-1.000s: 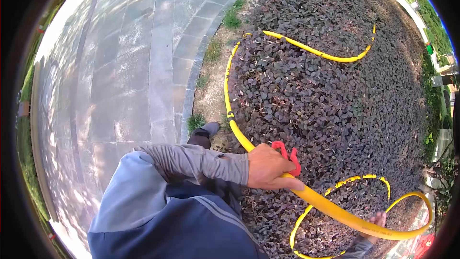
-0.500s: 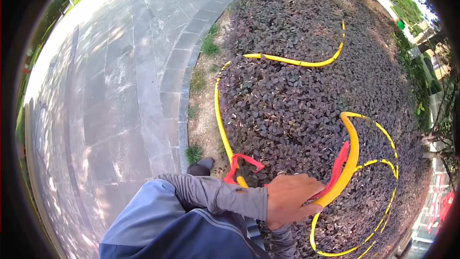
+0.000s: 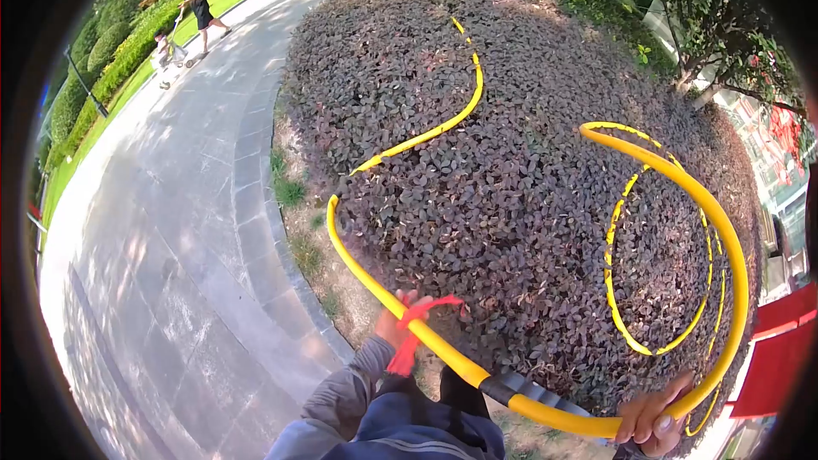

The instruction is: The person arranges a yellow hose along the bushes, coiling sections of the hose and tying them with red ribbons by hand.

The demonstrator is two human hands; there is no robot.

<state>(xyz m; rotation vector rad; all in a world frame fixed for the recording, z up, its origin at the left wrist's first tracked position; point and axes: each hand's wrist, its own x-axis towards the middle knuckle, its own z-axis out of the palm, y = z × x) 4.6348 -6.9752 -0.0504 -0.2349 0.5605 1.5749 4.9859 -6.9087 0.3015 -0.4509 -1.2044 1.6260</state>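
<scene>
A long yellow hose (image 3: 734, 264) runs across the view in a wide curve, close in front of my body. My left hand (image 3: 394, 324) is closed around it at the left, partly hidden behind the hose. Right there, a red ribbon (image 3: 406, 349) is tied on the hose with its ends hanging loose. Black tape (image 3: 497, 389) wraps the hose between my hands. At the lower right, my right hand (image 3: 652, 417) has its fingers wrapped round the hose. Farther lengths of hose lie over a dark-leaved hedge (image 3: 511, 230), partly sunk among the leaves.
Grey paving (image 3: 187, 204) curves along the left, with a stone kerb and a soil strip (image 3: 300, 213) by the hedge. Behind the hose is a grey ridged object (image 3: 541, 392). Two people (image 3: 198, 13) move along the far path. A tree (image 3: 699, 34) stands at the right.
My left hand has moved from the right-hand stretch of hose to the ribbon at the left. My right hand has come into view gripping the hose. The hose has swung wider; the view has turned.
</scene>
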